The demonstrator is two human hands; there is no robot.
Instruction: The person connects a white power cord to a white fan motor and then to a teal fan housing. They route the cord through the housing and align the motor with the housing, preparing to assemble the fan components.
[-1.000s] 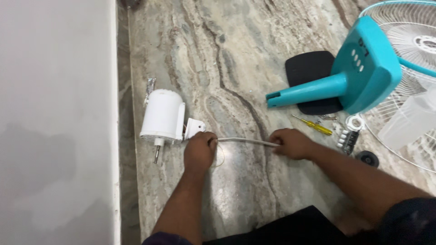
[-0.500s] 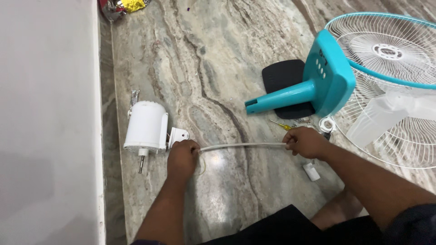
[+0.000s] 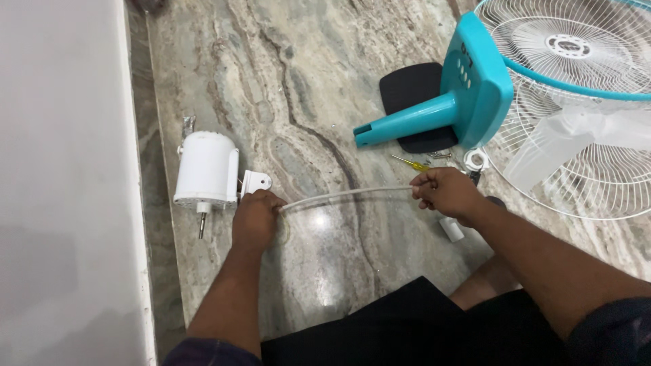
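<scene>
On the marble floor (image 3: pixel 319 88), a white cable (image 3: pixel 346 194) was stretched between two hands. The left hand (image 3: pixel 254 220) was closed around one end of the cable, just beside the white fan motor (image 3: pixel 205 169) and touching or almost touching its small white bracket (image 3: pixel 255 181). The right hand (image 3: pixel 447 194) pinched the other end between thumb and fingers. The cable sagged slightly upward in a shallow arc, clear of the floor between the hands.

Left of the motor ran a narrow dark strip of floor and then a pale wall (image 3: pixel 64 183), so the motor had little room on that side. Above the cable the floor lay open toward the top of the view. To the right the space was crowded: a teal fan stand (image 3: pixel 447 102) lay tipped over a black pad (image 3: pixel 413 88), with the white fan guard (image 3: pixel 576 115) and a clear blade (image 3: pixel 576 139) behind it. A yellow screwdriver (image 3: pixel 410 163), a few screws and a white ring (image 3: pixel 476 160) lay just above the right hand, and a small white cap (image 3: pixel 451 229) sat beside the wrist.
</scene>
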